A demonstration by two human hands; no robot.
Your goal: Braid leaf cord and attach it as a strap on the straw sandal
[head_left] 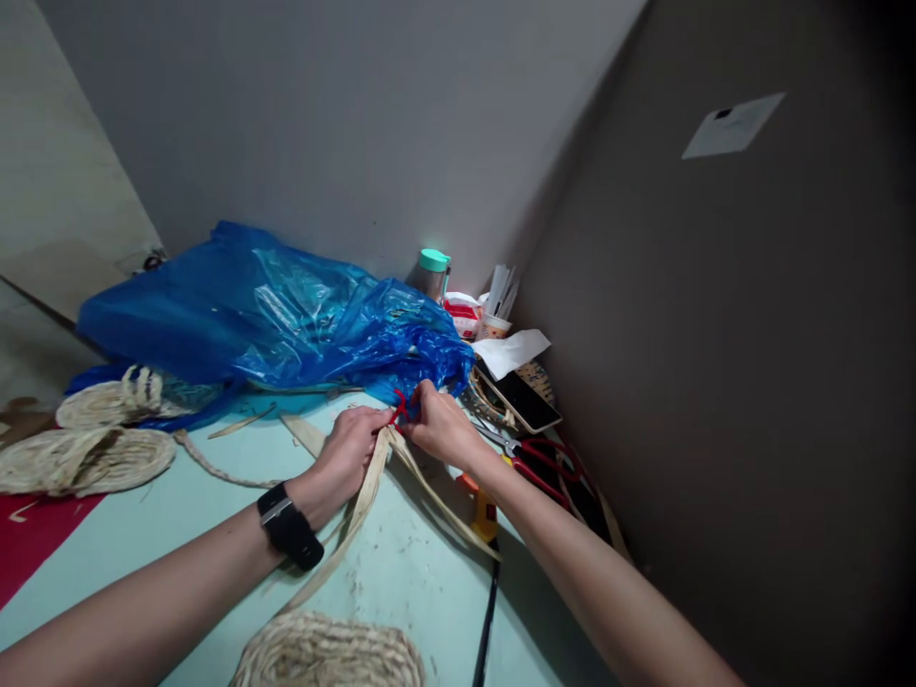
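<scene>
My left hand (354,441) and my right hand (438,420) meet near the middle of the table, both with closed fingers. Between them is a thin red string (398,408), pinched at the fingertips of each hand. Just below the fingers, pale flat fibre strips (370,477) come together at the red string and fan out toward me. My fingers partly hide where string and strips join. A coiled braided straw piece (329,654) lies at the front edge of the view. Behind my hands bunches a blue plastic bag (286,310).
Woven straw slippers (86,463) lie at the left. On the right are red-handled scissors (533,463), a phone (522,396) and a yellow-orange tool (485,515). A bottle with a teal lid (433,272) and a paper cup (493,327) stand by the wall.
</scene>
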